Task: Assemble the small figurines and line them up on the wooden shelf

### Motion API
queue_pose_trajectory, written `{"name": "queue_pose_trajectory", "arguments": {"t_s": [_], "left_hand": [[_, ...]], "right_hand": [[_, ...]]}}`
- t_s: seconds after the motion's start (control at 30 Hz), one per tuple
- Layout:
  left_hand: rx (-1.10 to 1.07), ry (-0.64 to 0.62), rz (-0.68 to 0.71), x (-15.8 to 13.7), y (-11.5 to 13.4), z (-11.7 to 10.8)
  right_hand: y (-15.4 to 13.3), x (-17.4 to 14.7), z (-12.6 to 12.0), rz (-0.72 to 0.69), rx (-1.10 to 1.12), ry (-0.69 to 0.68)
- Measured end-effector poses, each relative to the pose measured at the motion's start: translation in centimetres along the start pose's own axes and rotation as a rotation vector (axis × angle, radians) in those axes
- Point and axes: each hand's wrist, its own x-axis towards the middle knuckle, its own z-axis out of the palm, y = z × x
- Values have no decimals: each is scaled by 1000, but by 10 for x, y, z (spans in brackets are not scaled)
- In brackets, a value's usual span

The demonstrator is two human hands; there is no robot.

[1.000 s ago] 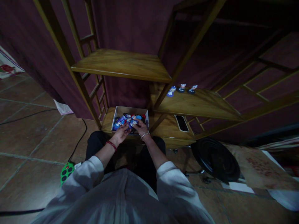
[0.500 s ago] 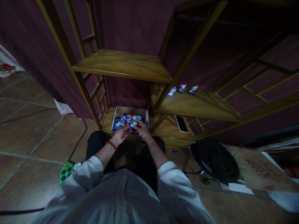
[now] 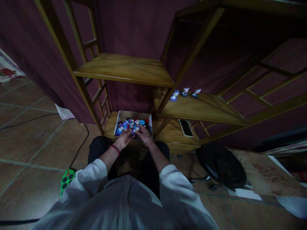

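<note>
Between my two hands, over the front of a white box (image 3: 134, 113), is a small purple-and-white figurine (image 3: 136, 128). My left hand (image 3: 124, 138), with a red bead bracelet at the wrist, has its fingers closed at the figurine's lower left side. From the right, my right hand (image 3: 144, 133), a pale bracelet on its wrist, grips the same figurine. Behind them the box holds a heap of figurines (image 3: 129, 121) in blue, purple, white and red. My fingers hide the box's front edge in part.
Three figurines (image 3: 185, 92) stand on the right wooden shelf (image 3: 192, 107). Below it lies a phone (image 3: 186, 128) with a dark screen. A higher shelf board (image 3: 127, 67) overhangs the box. A round black stool seat (image 3: 220, 166) is at the right, a green device (image 3: 66, 182) on the tiled floor at left.
The figurine stays between both hands, now turned slightly and a little lower. My right hand has shifted slightly left and down. The whole view has tilted a little.
</note>
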Motion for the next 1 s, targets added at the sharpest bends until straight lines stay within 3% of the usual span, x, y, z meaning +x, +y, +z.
{"name": "queue_pose_trajectory", "arguments": {"t_s": [0.5,1.0], "left_hand": [[120,45,-5,13,1,1],[144,-14,-67,16,0,-9]], "right_hand": [[25,12,-1,36,-86,85],[29,14,-1,23,-84,43]]}}
